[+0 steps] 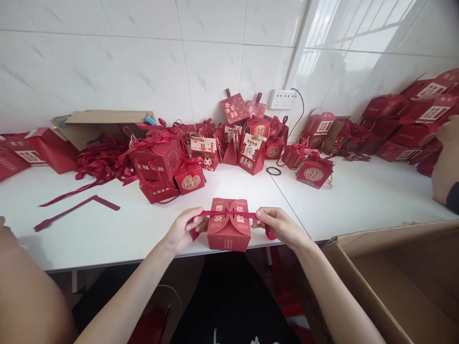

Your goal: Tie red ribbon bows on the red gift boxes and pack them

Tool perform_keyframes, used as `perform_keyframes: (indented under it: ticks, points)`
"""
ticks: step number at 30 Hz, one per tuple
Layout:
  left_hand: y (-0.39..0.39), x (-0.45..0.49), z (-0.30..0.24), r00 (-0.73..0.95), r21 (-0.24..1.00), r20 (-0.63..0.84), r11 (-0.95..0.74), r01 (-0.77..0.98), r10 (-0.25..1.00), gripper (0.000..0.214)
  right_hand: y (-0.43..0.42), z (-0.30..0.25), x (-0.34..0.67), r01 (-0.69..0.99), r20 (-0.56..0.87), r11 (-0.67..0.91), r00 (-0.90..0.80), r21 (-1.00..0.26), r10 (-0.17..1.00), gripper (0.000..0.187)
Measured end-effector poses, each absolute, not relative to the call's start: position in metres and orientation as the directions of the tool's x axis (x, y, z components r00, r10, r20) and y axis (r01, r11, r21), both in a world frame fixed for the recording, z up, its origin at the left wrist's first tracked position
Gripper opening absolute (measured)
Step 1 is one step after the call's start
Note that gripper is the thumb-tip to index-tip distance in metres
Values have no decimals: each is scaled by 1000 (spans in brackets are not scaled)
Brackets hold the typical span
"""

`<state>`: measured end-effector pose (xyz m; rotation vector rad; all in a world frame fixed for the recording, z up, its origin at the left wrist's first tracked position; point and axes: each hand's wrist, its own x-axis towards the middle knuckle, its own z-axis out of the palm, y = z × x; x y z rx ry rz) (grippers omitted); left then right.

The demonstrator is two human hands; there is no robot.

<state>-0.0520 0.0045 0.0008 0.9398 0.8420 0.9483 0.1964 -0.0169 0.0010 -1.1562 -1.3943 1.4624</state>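
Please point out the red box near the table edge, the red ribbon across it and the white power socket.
red box (228, 237): head view, front face.
red ribbon (228, 212): head view, knot over the lid.
white power socket (283, 99): head view, middle of its plate.

Pinching a thin red ribbon at both ends, left hand at one side and right hand at the other, with the ribbon drawn taut and knotted across the top of a small red box. Box upright at the near edge of a white table, petal flaps closed. Farther back, a cluster of tied red boxes, with loose ribbons heaped to their left and a black elastic ring lying flat behind. On the tiled wall, a white socket strip. At the right, flat red packs stacked, another person's arm beside them, and an open cardboard carton below the table edge.
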Motion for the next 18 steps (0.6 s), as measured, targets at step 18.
perform_keyframes:
  ticks: [18]
  points:
    - [-1, -65, -9, 385, 958, -157, 235, -165, 910, 36, -14, 14, 213, 292, -86, -1, -276, -956, 957, 33]
